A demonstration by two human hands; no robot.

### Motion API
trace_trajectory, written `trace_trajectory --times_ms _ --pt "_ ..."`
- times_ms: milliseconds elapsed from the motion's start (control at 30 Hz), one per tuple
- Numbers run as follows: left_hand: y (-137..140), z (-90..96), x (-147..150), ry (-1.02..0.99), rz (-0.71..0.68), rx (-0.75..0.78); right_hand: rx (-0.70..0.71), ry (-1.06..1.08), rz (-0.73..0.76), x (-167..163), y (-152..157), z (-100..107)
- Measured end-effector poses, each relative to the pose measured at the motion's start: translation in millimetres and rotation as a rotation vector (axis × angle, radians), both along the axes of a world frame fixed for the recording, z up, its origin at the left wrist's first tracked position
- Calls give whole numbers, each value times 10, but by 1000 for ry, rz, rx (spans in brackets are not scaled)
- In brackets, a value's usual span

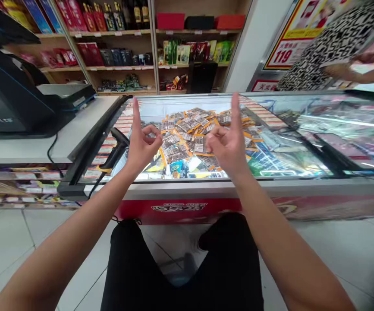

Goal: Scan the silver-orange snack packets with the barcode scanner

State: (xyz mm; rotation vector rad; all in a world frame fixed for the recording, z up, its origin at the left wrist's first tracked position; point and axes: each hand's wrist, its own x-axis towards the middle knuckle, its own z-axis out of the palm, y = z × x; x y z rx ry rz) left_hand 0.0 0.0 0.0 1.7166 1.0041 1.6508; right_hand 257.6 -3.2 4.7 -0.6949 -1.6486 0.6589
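Two index fingers (136, 114) up, the rest curled in round nothing, we want our left hand (141, 146) and right hand (228, 150) level, steady, before those packets (190, 125) heaped at the freezer (215, 203).

An open gap lies between the left grip (143, 144) and the right grip (227, 144), with the heap of packets (200, 122) in view behind it. Just left of the left grip, the scanner (114, 154) blocks sideways passage, its cable (96, 185) trailing over the front edge of the freezer (219, 188). Farther left, the terminal (15, 99) obstructs the bench (91, 123). Right of the right grip there is room to pass; the knees (230, 237) crowd the space below.
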Motion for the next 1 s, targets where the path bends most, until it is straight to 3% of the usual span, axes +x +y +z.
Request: trace_trajectory --times_ms 167,267,367,467,533,633,767,867,1000 --pt "-78 -67 -157 69 106 3 -34 9 15 -148 137 -215" --pt "-173 69 -413 416 347 -55 -61 35 8 -124 111 -253" --pt "-319 164 -734 884 647 -253 -127 38 -20 -66 56 -281" --pt "-433 84 -992 1045 755 -489 -161 63 -64 -24 19 -353" --pt "-448 -37 -1092 1074 724 -581 -131 83 -118 -10 4 -418" --pt "-393 -186 -1146 1092 695 -569 -48 42 -225 -8 -25 -493" --pt "-328 -179 -1131 1020 666 -566 127 -256 -361 -39 -81 -497" --pt "-368 -65 -1133 710 550 -517 279 -613 -353 -92 -107 -468" --pt "-483 54 -1231 35 26 -572 269 -972 -339 -187 -82 -431"
